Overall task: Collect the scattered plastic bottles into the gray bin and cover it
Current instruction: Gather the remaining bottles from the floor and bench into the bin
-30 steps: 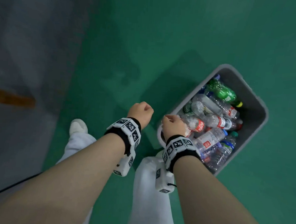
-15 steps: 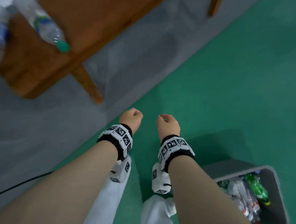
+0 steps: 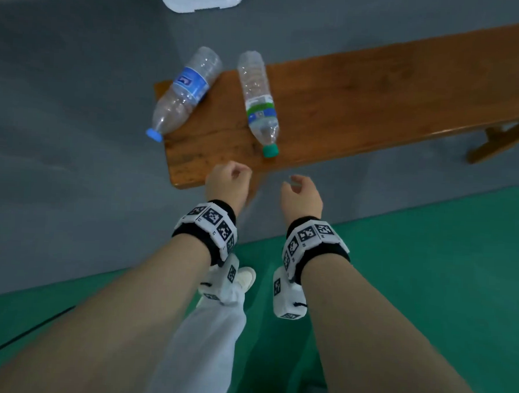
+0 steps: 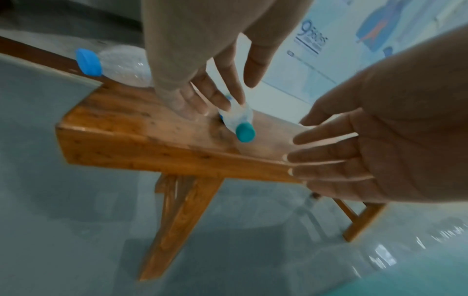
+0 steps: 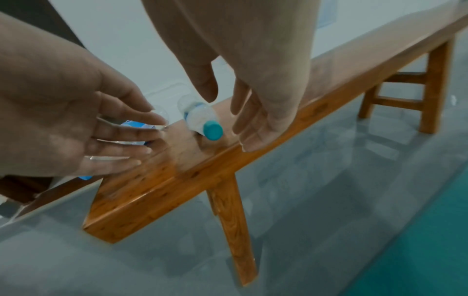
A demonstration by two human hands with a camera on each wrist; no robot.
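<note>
Hands (image 3: pixel 264 187) now uncurled, near bench (image 3: pixel 377 106).

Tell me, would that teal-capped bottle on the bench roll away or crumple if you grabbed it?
The teal-capped bottle lies on its side on the wooden bench, cap at the near edge, so a nudge would probably roll it. It looks clear and empty, so likely light. Its thin ribbed wall may dent under a firm squeeze.

Both my forearms reach forward side by side; my left hand (image 3: pixel 227 182) and right hand (image 3: pixel 302 197) hang empty (fingers loose, slightly spread), palms facing down.
</note>
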